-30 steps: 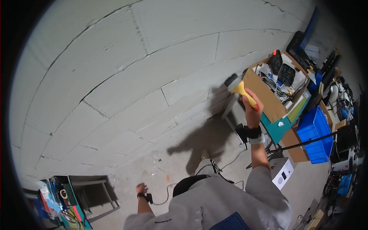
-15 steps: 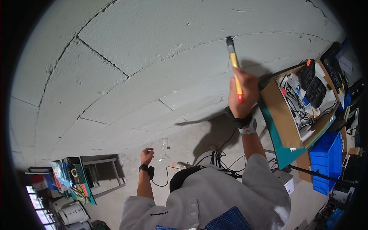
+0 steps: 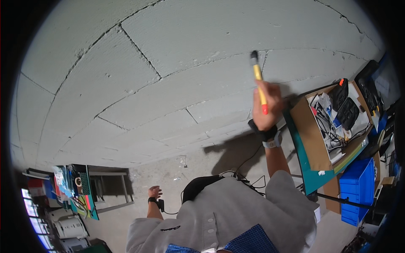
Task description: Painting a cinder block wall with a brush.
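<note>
My right hand (image 3: 268, 105) is closed round the yellow handle of a paintbrush (image 3: 260, 82). The brush has a red handle end, a grey collar and dark bristles. Its bristles point away from me at a horizontal joint in the pale block wall (image 3: 202, 38), just left of a short upright joint; whether they touch the wall I cannot tell. Low on the left, my left hand (image 3: 155, 192) hangs beside my body, holding nothing visible, with its fingers loosely curled and partly apart.
Right of my arm, a cardboard box (image 3: 310, 135) full of cables and black cases stands on a green-topped table (image 3: 310, 173). Below it is a blue plastic bin (image 3: 354, 189). A cluttered table (image 3: 82, 192) stands far left. Cables (image 3: 253, 181) trail on the floor.
The view has shifted, so the wall appears further right and lower. The brush tip has moved slightly left along the joint. My left hand appears lower and nearer my body.
</note>
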A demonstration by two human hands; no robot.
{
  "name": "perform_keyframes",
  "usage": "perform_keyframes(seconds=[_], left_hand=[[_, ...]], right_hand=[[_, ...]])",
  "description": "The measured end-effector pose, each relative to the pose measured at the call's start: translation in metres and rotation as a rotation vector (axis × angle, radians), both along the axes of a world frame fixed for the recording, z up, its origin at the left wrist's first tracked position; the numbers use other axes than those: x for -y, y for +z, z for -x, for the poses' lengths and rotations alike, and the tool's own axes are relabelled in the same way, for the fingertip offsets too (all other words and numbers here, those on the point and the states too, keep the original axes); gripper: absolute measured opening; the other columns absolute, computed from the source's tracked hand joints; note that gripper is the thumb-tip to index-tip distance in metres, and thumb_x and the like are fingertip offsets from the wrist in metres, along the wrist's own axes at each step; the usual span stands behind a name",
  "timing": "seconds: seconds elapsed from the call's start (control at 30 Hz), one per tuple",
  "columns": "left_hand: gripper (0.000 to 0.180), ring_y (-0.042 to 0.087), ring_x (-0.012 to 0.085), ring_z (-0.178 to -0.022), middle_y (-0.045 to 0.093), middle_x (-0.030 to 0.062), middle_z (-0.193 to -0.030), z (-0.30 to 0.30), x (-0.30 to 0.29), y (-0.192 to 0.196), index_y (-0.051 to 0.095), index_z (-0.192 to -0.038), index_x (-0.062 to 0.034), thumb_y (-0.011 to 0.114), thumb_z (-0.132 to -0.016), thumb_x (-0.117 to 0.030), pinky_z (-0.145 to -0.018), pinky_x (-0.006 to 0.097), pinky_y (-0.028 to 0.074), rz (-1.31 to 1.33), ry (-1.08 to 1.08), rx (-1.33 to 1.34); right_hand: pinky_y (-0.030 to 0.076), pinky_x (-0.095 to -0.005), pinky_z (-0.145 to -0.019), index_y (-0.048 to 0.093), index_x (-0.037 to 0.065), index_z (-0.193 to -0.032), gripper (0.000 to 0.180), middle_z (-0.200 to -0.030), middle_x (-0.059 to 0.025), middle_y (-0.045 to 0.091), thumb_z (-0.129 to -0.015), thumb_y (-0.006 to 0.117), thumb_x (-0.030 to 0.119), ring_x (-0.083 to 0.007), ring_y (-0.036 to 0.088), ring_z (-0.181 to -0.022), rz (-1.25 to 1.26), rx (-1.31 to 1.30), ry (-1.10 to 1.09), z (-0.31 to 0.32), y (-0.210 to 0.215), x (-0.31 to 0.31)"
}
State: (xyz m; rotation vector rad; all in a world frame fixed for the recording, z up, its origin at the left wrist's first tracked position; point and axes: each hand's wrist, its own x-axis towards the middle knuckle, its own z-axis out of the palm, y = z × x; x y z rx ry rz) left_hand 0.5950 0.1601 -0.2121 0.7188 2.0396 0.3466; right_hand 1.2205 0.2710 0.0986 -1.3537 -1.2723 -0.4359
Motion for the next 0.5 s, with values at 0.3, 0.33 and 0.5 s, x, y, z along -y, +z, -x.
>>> perform_keyframes(seconds=[0.3,0.33,0.5], left_hand=[[0.032,0.070,0.0233,-0.071,0.072,0.0111,-0.097,-0.006,0.041,-0.001,0.064,-0.120,-0.0077,0.055,-0.092,-0.019,-0.058,0.035,0.050,-0.017,0.147,0.031],[0.032,0.070,0.0231,-0.071,0.072,0.0110,-0.098,-0.007,0.041,-0.002,0.064,-0.119,-0.0077,0.055,-0.091,-0.019,-0.059,0.035,0.051,-0.005,0.146,0.025],[0.031,0.071,0.0219,-0.069,0.073,0.0107,-0.095,-0.018,0.034,-0.010,0.066,-0.117,-0.0080,0.056,-0.090,-0.019,-0.058,0.034,0.052,-0.025,0.108,0.037]], right_hand=[[0.053,-0.0357,-0.075,0.072,0.007,-0.110,0.033,-0.099,-0.0096,0.065,-0.080,0.069,-0.007,-0.0260,0.064,-0.087,-0.109,-0.095,-0.107,0.007,0.002,0.000],[0.053,-0.0364,-0.075,0.072,0.007,-0.110,0.033,-0.098,-0.0095,0.064,-0.081,0.068,-0.007,-0.0264,0.064,-0.087,-0.068,-0.093,-0.076,0.014,0.004,-0.001],[0.052,-0.0372,-0.078,0.072,0.004,-0.107,0.030,-0.098,-0.0119,0.064,-0.080,0.063,-0.006,-0.0292,0.064,-0.092,-0.031,-0.079,0.331,0.070,0.011,0.004]])
